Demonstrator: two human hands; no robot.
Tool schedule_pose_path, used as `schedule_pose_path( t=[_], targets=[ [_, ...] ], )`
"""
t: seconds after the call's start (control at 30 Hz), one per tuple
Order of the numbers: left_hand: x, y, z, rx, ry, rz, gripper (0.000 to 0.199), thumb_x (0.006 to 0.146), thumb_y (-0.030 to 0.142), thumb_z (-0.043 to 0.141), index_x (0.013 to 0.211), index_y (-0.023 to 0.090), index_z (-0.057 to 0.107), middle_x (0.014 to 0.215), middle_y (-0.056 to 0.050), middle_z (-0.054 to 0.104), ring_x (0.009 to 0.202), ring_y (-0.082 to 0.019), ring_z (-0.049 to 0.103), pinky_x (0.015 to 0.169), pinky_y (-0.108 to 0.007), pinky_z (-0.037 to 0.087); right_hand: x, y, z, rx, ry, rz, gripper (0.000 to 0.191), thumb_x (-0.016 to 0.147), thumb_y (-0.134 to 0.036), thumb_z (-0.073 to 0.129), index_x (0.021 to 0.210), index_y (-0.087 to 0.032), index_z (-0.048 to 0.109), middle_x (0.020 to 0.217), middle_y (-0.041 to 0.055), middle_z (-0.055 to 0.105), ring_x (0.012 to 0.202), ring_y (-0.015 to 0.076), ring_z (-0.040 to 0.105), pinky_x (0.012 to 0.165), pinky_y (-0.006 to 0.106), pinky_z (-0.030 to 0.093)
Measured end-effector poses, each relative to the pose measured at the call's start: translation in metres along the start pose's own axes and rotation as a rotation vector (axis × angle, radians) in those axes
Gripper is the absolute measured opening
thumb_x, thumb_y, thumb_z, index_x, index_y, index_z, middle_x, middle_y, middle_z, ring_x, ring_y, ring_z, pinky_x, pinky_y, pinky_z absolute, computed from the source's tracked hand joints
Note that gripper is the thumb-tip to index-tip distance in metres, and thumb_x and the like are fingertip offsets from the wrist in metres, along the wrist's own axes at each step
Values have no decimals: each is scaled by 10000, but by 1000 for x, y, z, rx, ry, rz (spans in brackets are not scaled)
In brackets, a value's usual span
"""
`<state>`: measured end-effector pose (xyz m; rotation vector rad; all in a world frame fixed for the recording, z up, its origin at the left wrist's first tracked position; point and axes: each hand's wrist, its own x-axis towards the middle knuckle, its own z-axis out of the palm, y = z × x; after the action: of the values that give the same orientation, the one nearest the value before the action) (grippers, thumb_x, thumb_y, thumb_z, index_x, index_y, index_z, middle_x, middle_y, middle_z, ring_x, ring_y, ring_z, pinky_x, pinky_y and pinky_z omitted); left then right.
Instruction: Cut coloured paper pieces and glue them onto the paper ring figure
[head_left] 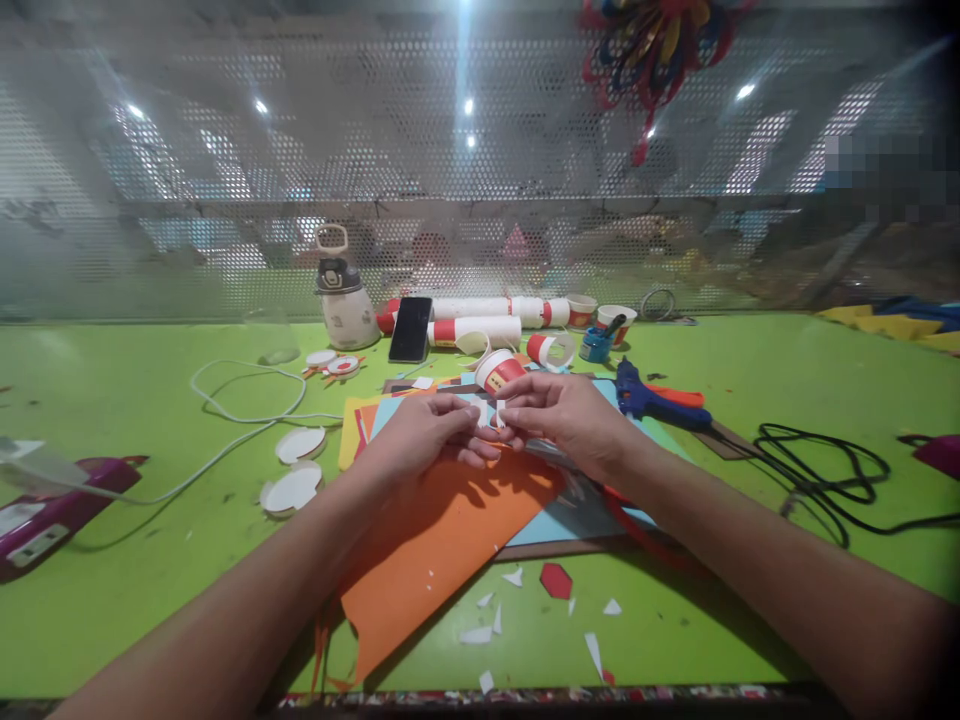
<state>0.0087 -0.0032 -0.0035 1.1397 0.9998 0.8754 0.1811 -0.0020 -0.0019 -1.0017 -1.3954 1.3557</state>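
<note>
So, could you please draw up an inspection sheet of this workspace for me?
Surface: bright green tabletop, littered.
Work items: small white paper, partly hidden by fingers; large orange paper sheet beneath.
Clutter: irregular white paper scraps and red paper hexagon near the front edge.
Hands: left hand and right hand both pinch the white paper.
Cables: looped white cable at left; tangled black cable at right.
Surroundings: grey perforated panel behind; red-and-blue hanging decoration above right.
</note>
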Motion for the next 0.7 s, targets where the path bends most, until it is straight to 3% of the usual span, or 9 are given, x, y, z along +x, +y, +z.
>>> schedule_pose_path(
  t=[0.23, 0.47, 0.7],
  targets=[
    [1, -2, -1, -14, -25, -1, 141, 872, 128, 549, 739, 108, 592, 765, -119, 730, 611, -139, 691, 566, -225, 531, 3, 3, -4, -12, 67, 6, 149, 630, -190, 770, 710, -147, 652, 550, 3, 666, 513, 107, 619, 547, 242, 505],
    [0, 0, 1, -3, -25, -16, 173, 884, 104, 523, 717, 118, 566, 734, -107, 730, 585, -127, 684, 567, -221, 533, 2, 3, -2, -50, 84, -57, 141, 607, -231, 779, 656, -155, 671, 539, -18, 632, 504, 92, 549, 524, 238, 426],
    [0, -5, 3, 11, -105, -18, 125, 864, 133, 568, 740, 128, 583, 739, -98, 732, 625, -148, 698, 591, -242, 538, 0, 1, -1, -64, 85, -9, 110, 605, -213, 762, 588, -163, 666, 557, -16, 613, 524, 88, 500, 537, 244, 403]
  ],
)
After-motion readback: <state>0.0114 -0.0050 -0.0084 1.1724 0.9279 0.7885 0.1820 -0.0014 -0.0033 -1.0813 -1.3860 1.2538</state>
